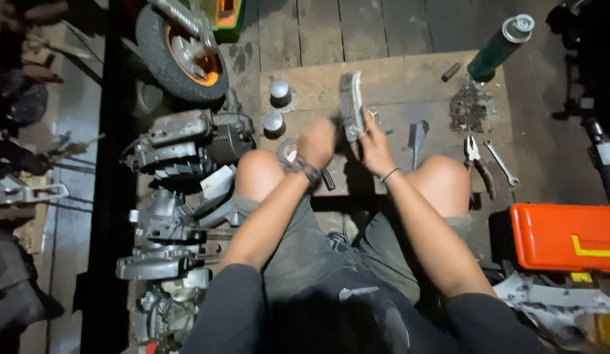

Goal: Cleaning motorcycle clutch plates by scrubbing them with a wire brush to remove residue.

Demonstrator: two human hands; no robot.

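both hands (347, 141) on grey metal part (351, 105), pliers (479, 164) nr

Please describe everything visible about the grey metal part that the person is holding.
The grey metal part is long, narrow and slightly curved, dull and dirty like cast metal. It stands nearly upright above the wooden board. The right hand grips its lower end; the left hand is close beside it, motion-blurred, so contact is unclear.

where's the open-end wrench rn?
In the head view, the wrench lies on the wooden board at the person's right, just right of the pliers and above the orange toolbox.
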